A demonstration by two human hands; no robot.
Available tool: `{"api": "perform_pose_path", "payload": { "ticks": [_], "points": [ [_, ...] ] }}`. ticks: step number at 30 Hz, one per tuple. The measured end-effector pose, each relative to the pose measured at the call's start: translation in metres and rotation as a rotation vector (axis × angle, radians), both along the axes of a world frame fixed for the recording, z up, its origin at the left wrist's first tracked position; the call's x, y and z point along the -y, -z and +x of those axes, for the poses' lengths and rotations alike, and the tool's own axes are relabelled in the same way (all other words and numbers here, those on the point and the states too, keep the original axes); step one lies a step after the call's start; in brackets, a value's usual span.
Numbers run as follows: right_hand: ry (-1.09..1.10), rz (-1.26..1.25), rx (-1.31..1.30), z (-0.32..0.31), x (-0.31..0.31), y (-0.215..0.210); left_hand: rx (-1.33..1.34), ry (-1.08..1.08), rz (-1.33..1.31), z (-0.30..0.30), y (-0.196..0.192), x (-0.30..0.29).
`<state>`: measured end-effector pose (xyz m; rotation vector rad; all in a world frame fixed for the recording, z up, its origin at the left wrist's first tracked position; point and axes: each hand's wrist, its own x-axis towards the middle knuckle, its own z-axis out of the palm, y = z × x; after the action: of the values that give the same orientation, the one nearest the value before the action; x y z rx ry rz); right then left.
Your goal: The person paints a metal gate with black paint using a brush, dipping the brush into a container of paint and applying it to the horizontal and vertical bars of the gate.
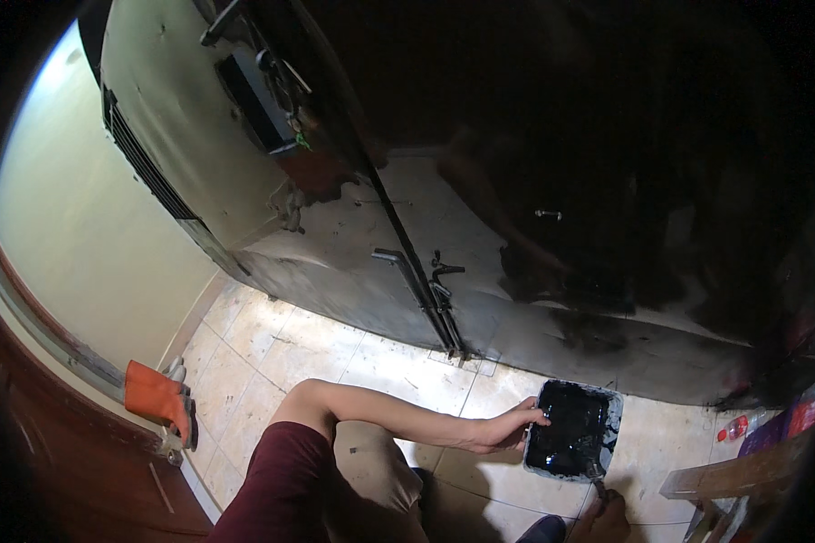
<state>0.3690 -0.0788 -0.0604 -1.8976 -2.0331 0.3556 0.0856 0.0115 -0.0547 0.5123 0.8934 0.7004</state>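
My left hand (509,428) is closed on the left side of a square, grey-rimmed paint container (616,409), its thumb hooked over the edge. Glossy black paint (566,425) covers the inside. At the lower right my right hand (604,519) is wrapped around the handle of a paintbrush (598,480). The brush's head reaches the container's near right corner; its bristle tips are hard to make out. Beyond both hands rises a large metal door panel (643,163), glossy black over much of its surface, with dull, dusty grey patches lower down.
Dark latch rods (417,281) run down the panel to the tiled floor (308,339). Orange boots (158,395) stand by a brown door (72,443) at left. A wooden plank (733,475) and plastic bottles (738,427) sit at right. My shoe (543,529) shows below.
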Motion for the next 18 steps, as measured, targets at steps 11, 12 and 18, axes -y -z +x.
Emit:
{"api": "perform_pose_path", "payload": {
  "ticks": [11,12,18],
  "points": [
    [0.025,-0.077,-0.037,0.000,0.005,-0.017,0.087,0.001,0.075,-0.001,-0.006,0.007],
    [0.014,-0.083,-0.043,-0.001,0.009,-0.019,0.087,-0.012,0.064,0.000,0.003,0.014],
    [0.040,-0.065,-0.367,0.006,0.007,0.018,-0.069,0.040,0.005,0.000,0.036,-0.002]
  ]
}}
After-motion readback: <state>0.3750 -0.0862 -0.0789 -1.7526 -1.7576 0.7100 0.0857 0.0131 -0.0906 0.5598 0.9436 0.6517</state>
